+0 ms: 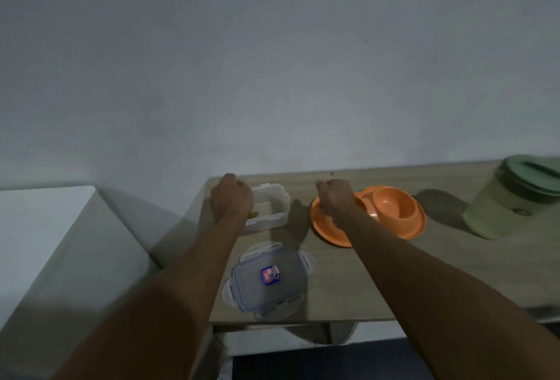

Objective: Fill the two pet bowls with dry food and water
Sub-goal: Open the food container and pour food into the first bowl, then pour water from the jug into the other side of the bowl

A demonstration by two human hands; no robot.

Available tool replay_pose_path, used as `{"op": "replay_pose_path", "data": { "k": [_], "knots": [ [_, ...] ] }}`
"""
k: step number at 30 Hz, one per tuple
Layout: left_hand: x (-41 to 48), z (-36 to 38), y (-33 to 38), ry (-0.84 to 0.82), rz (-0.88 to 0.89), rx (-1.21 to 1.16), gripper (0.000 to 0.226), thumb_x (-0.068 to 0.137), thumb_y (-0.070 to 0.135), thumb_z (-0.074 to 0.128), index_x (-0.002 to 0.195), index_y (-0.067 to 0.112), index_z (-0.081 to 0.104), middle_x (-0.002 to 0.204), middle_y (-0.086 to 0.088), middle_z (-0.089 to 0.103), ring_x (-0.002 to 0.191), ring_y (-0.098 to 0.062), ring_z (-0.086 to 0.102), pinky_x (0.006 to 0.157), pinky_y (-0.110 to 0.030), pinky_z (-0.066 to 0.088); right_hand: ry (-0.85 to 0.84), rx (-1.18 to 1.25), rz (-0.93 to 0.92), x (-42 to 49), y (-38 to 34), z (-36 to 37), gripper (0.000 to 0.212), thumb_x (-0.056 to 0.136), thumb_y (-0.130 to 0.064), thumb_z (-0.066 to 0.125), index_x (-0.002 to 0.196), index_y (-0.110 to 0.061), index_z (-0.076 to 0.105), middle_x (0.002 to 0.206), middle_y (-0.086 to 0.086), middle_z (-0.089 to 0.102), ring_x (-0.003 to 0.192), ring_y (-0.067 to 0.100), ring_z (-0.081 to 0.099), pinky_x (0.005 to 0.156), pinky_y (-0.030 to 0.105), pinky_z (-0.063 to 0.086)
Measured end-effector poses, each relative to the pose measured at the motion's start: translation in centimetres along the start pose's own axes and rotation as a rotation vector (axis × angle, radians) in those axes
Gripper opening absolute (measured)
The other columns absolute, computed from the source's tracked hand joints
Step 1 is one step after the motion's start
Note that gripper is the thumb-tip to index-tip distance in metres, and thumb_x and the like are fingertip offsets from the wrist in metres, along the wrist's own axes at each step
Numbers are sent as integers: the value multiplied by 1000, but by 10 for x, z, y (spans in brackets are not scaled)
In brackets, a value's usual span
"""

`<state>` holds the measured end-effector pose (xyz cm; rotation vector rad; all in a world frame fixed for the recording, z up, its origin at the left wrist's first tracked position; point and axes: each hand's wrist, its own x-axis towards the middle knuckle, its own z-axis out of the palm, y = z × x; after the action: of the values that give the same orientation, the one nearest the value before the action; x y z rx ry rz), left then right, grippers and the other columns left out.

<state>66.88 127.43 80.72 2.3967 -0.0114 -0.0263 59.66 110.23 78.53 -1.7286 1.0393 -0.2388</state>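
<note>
An orange double pet bowl (397,207) lies on the wooden table (348,282). Its right cup is empty; my right hand (335,198) hovers over the left cup with fingers curled, and whether it holds food I cannot tell. A clear plastic food container (272,204) stands open to the left, with a little brown dry food in its near corner. My left hand (230,198) grips the container's left side. The container's clear lid (268,279), with a blue and red sticker, lies flat nearer to me.
A pale green jug (512,198) with a darker green lid stands at the table's right end. A grey wall runs behind the table. A white block (45,228) sits left of the table, lower down. The table's near edge is just below the lid.
</note>
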Motion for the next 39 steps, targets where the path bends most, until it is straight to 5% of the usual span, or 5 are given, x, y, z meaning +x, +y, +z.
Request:
{"op": "replay_pose_path", "data": {
  "k": [7, 11, 23, 29, 39],
  "knots": [
    [-39, 29, 85, -160, 314, 9, 38, 101, 23, 35, 117, 0, 60, 123, -20, 61, 111, -37, 56, 76, -33, 36, 314, -118, -45, -20, 2, -118, 44, 99, -34, 43, 109, 2, 66, 114, 23, 66, 112, 40, 59, 94, 39, 46],
    [-79, 54, 127, -253, 505, 74, 42, 101, 29, 34, 126, 3, 56, 131, -17, 58, 119, -34, 52, 93, -39, 41, 494, -258, -38, -35, 22, -185, 46, 100, -34, 40, 132, -5, 54, 137, 19, 55, 127, 37, 49, 102, 40, 38],
    [-180, 136, 232, -397, 969, 257, 36, 101, 31, 28, 127, 11, 45, 129, -10, 49, 120, -30, 49, 100, -51, 35, 635, -433, -10, -51, 100, -333, 51, 100, -43, 38, 143, -15, 38, 146, 14, 41, 134, 36, 38, 106, 50, 36],
    [-203, 179, 267, -479, 890, 202, 44, 103, 32, 29, 139, 9, 38, 139, -12, 46, 127, -33, 46, 106, -52, 35, 582, -390, -46, -14, 124, -378, 56, 101, -42, 36, 149, -13, 32, 152, 13, 37, 138, 35, 37, 109, 46, 34],
    [-224, 260, 305, -569, 284, -223, 56, 101, 45, 28, 128, 6, 56, 132, -15, 57, 119, -34, 53, 91, -34, 40, 376, -52, -100, 55, 150, -418, 50, 95, -55, 43, 122, -13, 47, 123, 16, 61, 108, 33, 58, 95, 46, 48]
  ]
}}
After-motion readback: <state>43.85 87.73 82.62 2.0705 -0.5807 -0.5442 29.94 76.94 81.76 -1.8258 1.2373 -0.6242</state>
